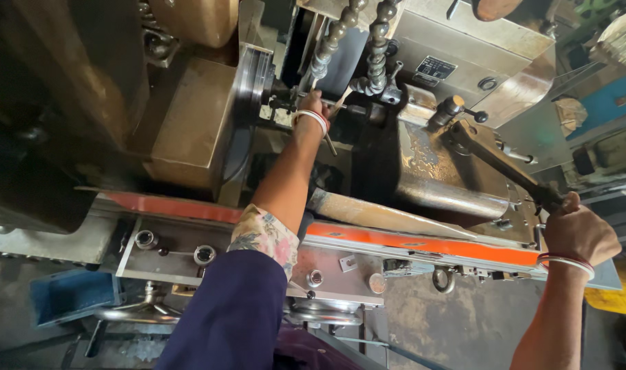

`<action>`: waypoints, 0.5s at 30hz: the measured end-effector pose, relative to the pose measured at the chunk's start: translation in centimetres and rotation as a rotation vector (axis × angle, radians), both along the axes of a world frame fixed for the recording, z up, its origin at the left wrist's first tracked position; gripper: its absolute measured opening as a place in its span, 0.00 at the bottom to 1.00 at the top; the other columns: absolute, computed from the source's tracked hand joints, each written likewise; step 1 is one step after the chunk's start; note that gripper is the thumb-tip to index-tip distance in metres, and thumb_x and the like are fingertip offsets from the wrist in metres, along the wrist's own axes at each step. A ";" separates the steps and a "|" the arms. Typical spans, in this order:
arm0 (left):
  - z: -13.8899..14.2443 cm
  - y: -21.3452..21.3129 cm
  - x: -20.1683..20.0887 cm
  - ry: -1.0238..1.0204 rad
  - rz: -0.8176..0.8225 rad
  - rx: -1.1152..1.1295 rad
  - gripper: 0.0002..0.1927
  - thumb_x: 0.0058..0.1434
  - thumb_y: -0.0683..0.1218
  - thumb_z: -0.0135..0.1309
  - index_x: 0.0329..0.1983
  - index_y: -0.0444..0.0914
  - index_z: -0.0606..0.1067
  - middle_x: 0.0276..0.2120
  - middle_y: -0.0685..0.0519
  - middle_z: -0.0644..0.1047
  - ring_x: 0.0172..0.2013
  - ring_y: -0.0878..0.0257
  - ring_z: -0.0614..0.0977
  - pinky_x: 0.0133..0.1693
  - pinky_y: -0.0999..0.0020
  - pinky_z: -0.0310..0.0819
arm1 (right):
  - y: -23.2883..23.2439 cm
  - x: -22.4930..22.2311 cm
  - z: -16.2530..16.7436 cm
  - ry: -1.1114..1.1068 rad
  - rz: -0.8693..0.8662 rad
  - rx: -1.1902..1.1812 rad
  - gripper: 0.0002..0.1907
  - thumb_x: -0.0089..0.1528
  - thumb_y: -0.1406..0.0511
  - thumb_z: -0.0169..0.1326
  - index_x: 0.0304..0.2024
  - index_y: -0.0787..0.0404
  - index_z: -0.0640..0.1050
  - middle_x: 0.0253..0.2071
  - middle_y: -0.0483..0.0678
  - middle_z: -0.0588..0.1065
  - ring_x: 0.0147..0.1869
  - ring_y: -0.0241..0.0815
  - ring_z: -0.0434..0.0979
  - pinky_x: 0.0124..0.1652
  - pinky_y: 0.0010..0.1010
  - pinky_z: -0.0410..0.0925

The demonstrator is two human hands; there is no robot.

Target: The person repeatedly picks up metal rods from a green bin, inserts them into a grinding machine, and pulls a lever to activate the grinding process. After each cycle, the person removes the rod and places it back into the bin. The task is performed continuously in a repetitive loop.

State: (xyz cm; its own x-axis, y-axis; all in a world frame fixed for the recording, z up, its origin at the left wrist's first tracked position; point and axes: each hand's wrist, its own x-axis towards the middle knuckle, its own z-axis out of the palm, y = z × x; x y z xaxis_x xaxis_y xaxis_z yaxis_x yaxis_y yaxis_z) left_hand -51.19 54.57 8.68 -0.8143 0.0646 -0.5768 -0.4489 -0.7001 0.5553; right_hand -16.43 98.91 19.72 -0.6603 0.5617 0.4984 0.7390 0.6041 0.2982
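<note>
You're leaning over a big, oil-stained lathe (189,130) that fills pretty much the whole view, with grimy shop floor (464,329) below and a cluttered corner with blue and yellow stuff off on the right. An orange-red strip (423,245) runs along the front edge of the bed, and under it sits a grey panel with knobs (204,255) and a handwheel (138,312) down low. Space is tight up at the spindle: the round chuck face (248,103) is on the left, two segmented coolant hoses (368,41) hang down from above, and the tailstock body (450,171) crowds in from the right, so the only open room is the dark gap between them. Your left hand (313,106) is reached right into that gap, just beside the chuck, fingers closed around a thin metal rod (330,140) that pokes down past your bangled wrist. Your right hand (580,233) is well apart from it, out at the right edge, clenched on the end of the long dark lever (501,164) that angles back up to the tailstock.
</note>
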 end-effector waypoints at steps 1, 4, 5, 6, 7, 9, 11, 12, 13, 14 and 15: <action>0.0 -0.1 -0.2 -0.013 0.003 -0.023 0.15 0.61 0.56 0.55 0.29 0.42 0.71 0.17 0.56 0.68 0.15 0.63 0.70 0.17 0.65 0.63 | -0.2 0.0 0.1 -0.006 -0.005 -0.012 0.42 0.81 0.46 0.30 0.29 0.62 0.85 0.27 0.61 0.80 0.38 0.64 0.82 0.37 0.48 0.68; -0.1 -0.2 -0.9 0.028 0.075 0.004 0.16 0.62 0.57 0.57 0.28 0.41 0.72 0.17 0.54 0.69 0.16 0.62 0.71 0.20 0.65 0.66 | -0.8 0.2 0.3 0.005 0.006 -0.028 0.42 0.83 0.46 0.31 0.31 0.61 0.85 0.28 0.62 0.80 0.39 0.64 0.82 0.38 0.49 0.68; -0.2 -0.3 -1.1 0.053 0.110 0.026 0.17 0.62 0.57 0.57 0.28 0.41 0.72 0.17 0.54 0.70 0.16 0.61 0.71 0.20 0.64 0.66 | -1.0 0.2 0.4 0.013 0.014 -0.033 0.42 0.85 0.46 0.31 0.32 0.61 0.85 0.28 0.62 0.81 0.39 0.64 0.82 0.38 0.50 0.68; -0.2 -0.4 -1.0 0.039 0.128 0.017 0.15 0.62 0.56 0.57 0.29 0.42 0.73 0.18 0.55 0.71 0.17 0.63 0.71 0.21 0.65 0.66 | -1.2 0.3 0.5 0.011 0.019 -0.032 0.41 0.85 0.47 0.31 0.33 0.61 0.85 0.29 0.62 0.81 0.39 0.65 0.82 0.38 0.50 0.69; -0.3 -0.4 -1.0 0.027 0.146 0.008 0.14 0.62 0.56 0.57 0.29 0.42 0.75 0.19 0.56 0.72 0.18 0.64 0.71 0.22 0.66 0.65 | -1.4 0.3 0.6 0.012 0.025 -0.030 0.41 0.85 0.47 0.31 0.33 0.60 0.85 0.29 0.62 0.80 0.40 0.65 0.81 0.39 0.50 0.69; -0.6 -0.6 -0.8 -0.007 0.074 0.055 0.14 0.62 0.58 0.55 0.28 0.45 0.73 0.18 0.59 0.71 0.17 0.65 0.69 0.22 0.65 0.63 | -1.6 0.2 0.8 0.013 0.024 -0.032 0.41 0.85 0.47 0.32 0.33 0.60 0.86 0.30 0.63 0.80 0.41 0.66 0.81 0.39 0.50 0.69; -0.9 -0.9 0.0 -0.047 -0.106 0.159 0.17 0.59 0.62 0.53 0.23 0.49 0.68 0.15 0.62 0.66 0.15 0.66 0.66 0.20 0.61 0.59 | -1.8 0.1 1.0 0.013 0.014 -0.047 0.41 0.84 0.47 0.32 0.33 0.61 0.86 0.31 0.63 0.81 0.42 0.66 0.81 0.40 0.51 0.69; -0.8 -1.0 0.3 -0.024 -0.110 0.132 0.18 0.59 0.62 0.55 0.23 0.49 0.68 0.15 0.62 0.66 0.15 0.65 0.65 0.21 0.61 0.59 | -1.8 0.0 1.0 0.026 0.027 -0.054 0.40 0.84 0.47 0.32 0.34 0.61 0.86 0.32 0.63 0.81 0.42 0.67 0.81 0.40 0.51 0.69; -0.9 -1.1 0.7 -0.006 -0.113 0.104 0.19 0.59 0.62 0.56 0.22 0.49 0.67 0.14 0.62 0.65 0.15 0.65 0.65 0.21 0.62 0.58 | -1.9 0.0 1.0 0.035 0.038 -0.061 0.39 0.83 0.47 0.32 0.35 0.61 0.86 0.34 0.63 0.81 0.42 0.67 0.81 0.41 0.51 0.69; -0.9 -1.2 0.9 0.011 -0.117 0.077 0.20 0.59 0.62 0.57 0.21 0.49 0.67 0.14 0.62 0.64 0.15 0.65 0.64 0.22 0.62 0.58 | -1.9 -0.1 1.0 0.042 0.050 -0.069 0.38 0.83 0.47 0.32 0.36 0.60 0.86 0.35 0.63 0.81 0.43 0.67 0.81 0.41 0.52 0.68; -0.8 -1.3 1.0 -0.007 -0.112 0.069 0.19 0.60 0.62 0.58 0.22 0.49 0.67 0.15 0.62 0.65 0.15 0.66 0.65 0.22 0.62 0.59 | -1.9 -0.1 0.9 0.033 0.035 -0.069 0.39 0.82 0.47 0.32 0.36 0.61 0.86 0.35 0.64 0.81 0.43 0.67 0.81 0.41 0.52 0.68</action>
